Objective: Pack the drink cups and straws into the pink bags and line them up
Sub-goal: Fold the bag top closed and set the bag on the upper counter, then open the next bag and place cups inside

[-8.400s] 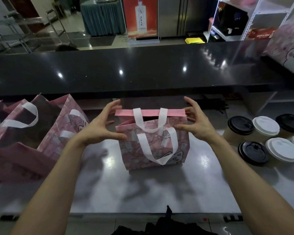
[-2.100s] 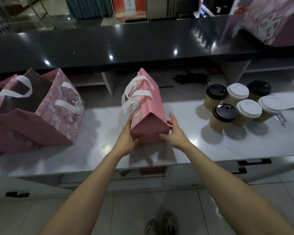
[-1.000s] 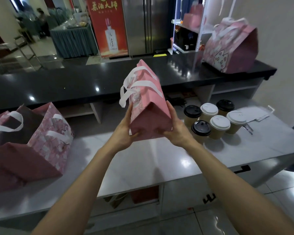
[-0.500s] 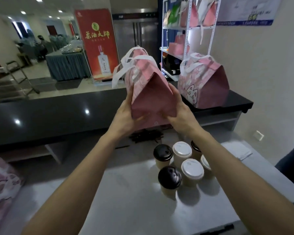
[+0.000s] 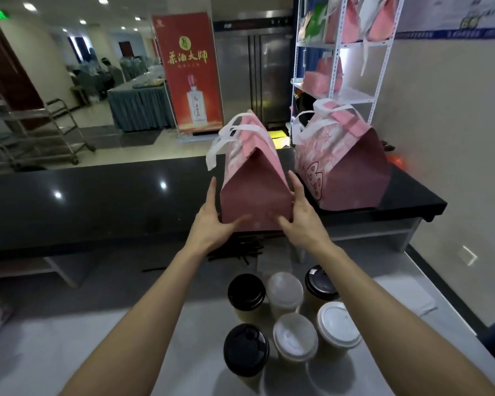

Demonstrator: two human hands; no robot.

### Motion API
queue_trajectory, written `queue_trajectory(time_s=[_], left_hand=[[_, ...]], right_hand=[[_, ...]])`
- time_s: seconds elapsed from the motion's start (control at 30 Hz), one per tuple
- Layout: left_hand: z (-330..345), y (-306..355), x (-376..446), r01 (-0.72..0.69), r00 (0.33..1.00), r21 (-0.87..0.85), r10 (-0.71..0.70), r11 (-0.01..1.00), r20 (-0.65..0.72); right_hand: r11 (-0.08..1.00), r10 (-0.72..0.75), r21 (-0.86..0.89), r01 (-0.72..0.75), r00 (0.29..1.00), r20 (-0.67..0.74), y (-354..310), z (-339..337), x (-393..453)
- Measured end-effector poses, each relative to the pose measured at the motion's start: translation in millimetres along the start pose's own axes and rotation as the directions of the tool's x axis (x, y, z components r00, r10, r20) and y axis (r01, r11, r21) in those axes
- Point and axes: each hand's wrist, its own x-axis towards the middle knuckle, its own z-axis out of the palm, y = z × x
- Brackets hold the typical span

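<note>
Both hands, left hand (image 5: 212,221) and right hand (image 5: 300,215), clasp the pink bag (image 5: 252,178) at its base (lining-up step); next, set it beside the standing bag (image 5: 343,164) on the black counter (image 5: 97,192)

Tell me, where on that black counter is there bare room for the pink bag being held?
The glossy black counter lies bare left of the held pink bag, gripped by left hand and right hand. Rightward, a second pink bag fills the end. Below, six lidded paper cups crowd the white worktop.
</note>
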Motion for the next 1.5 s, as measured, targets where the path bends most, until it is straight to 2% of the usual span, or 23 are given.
queue_trajectory(time_s=[0.13,0.33,0.47,0.53,0.63,0.73,1.07,1.2,1.4,1.5], left_hand=[[0,13,11,-0.078,0.997,-0.007,0.078,0.997,-0.011],[8,13,11,-0.091,0.995,0.057,0.092,0.994,-0.029],[13,19,20,-0.09,0.996,0.082,0.092,0.993,-0.02],[20,24,27,-0.085,0.996,0.132,0.088,0.988,-0.013],[33,32,41,-0.088,0.996,0.133,0.086,0.987,0.017],[43,40,52,-0.087,0.994,0.118,0.079,0.989,0.077],[61,47,75,-0.102,0.992,0.125,0.092,0.987,0.083],[43,50,62,-0.063,0.988,0.106,0.047,0.992,0.149],[-34,-2,-16,-0.097,0.985,0.414,0.027,0.905,0.172],[-87,-48,-68,-0.049,0.977,0.602,-0.088,0.797,0.197]], right_hand=[[0.999,0.002,-0.041,-0.001,1.0,0.029,3,-1,1],[0.995,0.047,-0.091,-0.043,0.998,0.039,-1,-2,-4],[0.931,0.144,-0.342,-0.124,0.989,0.035,14,-21,-15],[0.869,0.225,-0.476,-0.136,0.965,0.135,23,-31,-25],[0.817,0.322,-0.57,-0.093,0.892,0.316,33,-38,-41],[0.806,0.36,-0.584,-0.09,0.859,0.365,40,-40,-51],[0.808,0.384,-0.58,-0.109,0.844,0.376,42,-36,-63],[0.823,0.357,-0.561,-0.086,0.848,0.393,34,-29,-64],[0.883,0.218,-0.467,0.039,0.847,0.484,-9,4,-56],[0.908,0.131,-0.4,0.125,0.822,0.555,-41,43,-50]])
